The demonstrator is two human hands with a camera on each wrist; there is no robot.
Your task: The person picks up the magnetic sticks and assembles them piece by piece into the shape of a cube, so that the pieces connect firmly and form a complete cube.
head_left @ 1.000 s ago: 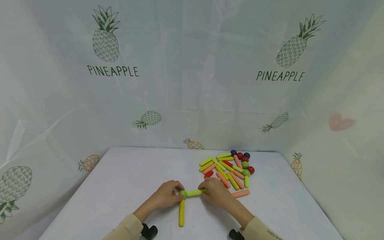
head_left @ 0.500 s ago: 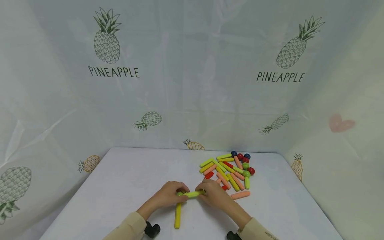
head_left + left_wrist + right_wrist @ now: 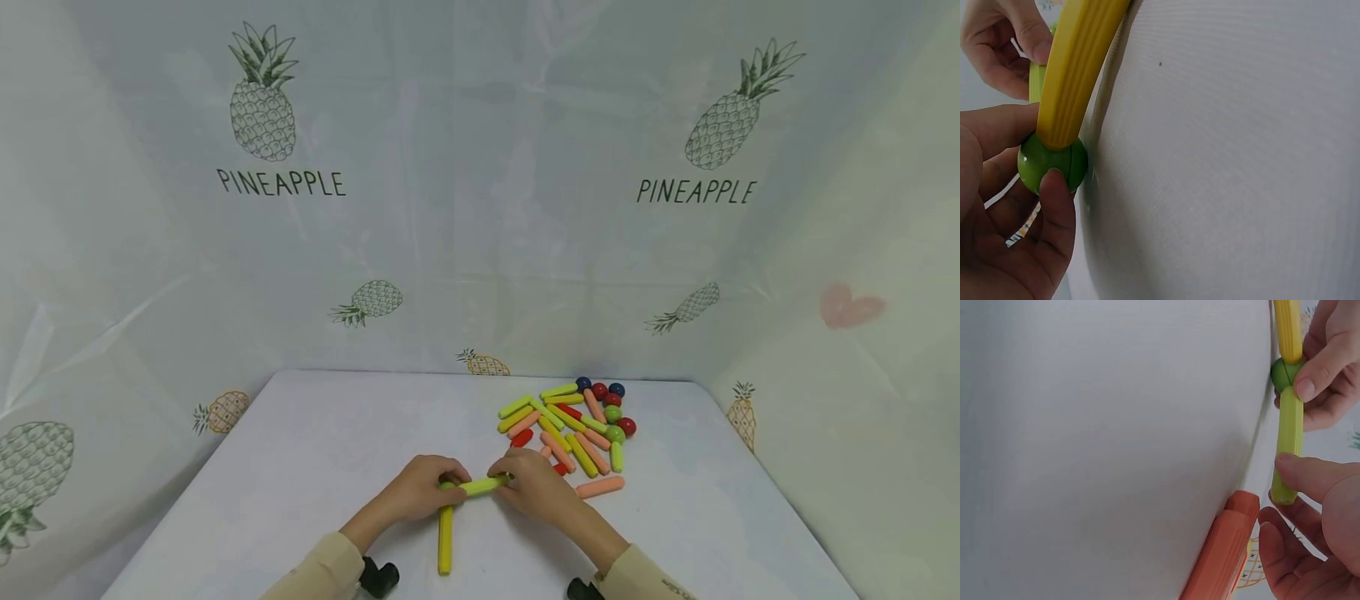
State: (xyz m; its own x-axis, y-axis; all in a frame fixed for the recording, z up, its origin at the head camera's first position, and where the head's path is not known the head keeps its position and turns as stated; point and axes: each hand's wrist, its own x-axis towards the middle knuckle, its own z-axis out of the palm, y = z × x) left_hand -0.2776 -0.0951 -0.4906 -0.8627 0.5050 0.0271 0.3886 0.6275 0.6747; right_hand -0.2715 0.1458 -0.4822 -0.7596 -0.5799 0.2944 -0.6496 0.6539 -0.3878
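Note:
My left hand (image 3: 423, 490) grips a green ball (image 3: 1032, 164), its fingers covering most of it in the head view. A yellow ribbed stick (image 3: 1082, 62) joins the ball and points toward me. From the same ball a lime-green stick (image 3: 1290, 428) runs to the right, at roughly a right angle to the yellow one. My right hand (image 3: 538, 490) pinches the far end of this lime stick between thumb and finger. In the right wrist view, the left thumb lies where ball and lime stick meet.
Behind and right of my right hand lies a group of yellow, lime, orange and red sticks (image 3: 581, 454). Red balls (image 3: 627, 427), green balls (image 3: 615, 434) and dark blue balls (image 3: 617, 390) edge it. One orange stick (image 3: 600, 487) lies closest to my right hand.
My left hand has shifted slightly right over the ball and the start of the lime stick. The right hand has come a little left, and the yellow stick's near end has swung slightly left.

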